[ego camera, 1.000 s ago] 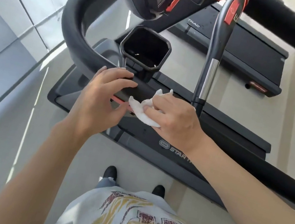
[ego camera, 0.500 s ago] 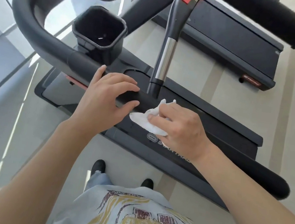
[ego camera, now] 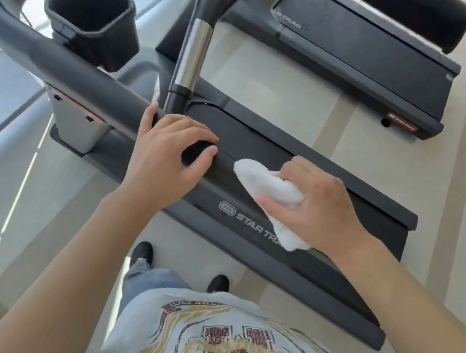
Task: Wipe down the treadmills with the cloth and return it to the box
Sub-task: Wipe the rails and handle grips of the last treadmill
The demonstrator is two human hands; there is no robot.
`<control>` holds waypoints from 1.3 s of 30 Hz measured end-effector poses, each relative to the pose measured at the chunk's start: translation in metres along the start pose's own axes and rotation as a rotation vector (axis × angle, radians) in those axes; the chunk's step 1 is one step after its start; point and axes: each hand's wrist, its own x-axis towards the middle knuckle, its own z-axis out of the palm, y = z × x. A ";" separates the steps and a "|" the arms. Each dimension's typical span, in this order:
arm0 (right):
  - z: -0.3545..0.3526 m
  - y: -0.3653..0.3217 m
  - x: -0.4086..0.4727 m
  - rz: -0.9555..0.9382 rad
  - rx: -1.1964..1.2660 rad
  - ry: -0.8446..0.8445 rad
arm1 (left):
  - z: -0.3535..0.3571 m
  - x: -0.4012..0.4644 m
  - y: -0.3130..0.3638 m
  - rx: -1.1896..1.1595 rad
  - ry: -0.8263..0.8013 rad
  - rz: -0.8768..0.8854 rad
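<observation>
While the left hand (ego camera: 163, 158) curls round the end of the dark handrail (ego camera: 69, 62), the right hand (ego camera: 318, 209) grips the bunched white cloth (ego camera: 266, 188) — held just beyond the rail's tip, above the near treadmill (ego camera: 346, 192). A second treadmill (ego camera: 363, 56) stands further off — parallel, across the pale floor (ego camera: 272, 84).

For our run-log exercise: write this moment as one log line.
left hand grips handrail | right hand holds cloth on handrail | box unseen
</observation>
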 end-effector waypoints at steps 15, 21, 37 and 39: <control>-0.001 0.008 -0.013 0.086 -0.121 -0.055 | -0.008 0.001 0.015 -0.012 -0.100 -0.029; 0.033 -0.034 0.045 0.054 -0.112 -0.049 | -0.040 0.000 -0.020 -0.009 -0.034 -0.030; 0.145 -0.182 0.207 0.009 -0.181 0.150 | -0.147 0.068 -0.209 -0.036 0.103 0.006; 0.157 -0.201 0.228 0.023 -0.177 0.157 | -0.156 0.080 -0.232 -0.050 0.097 0.016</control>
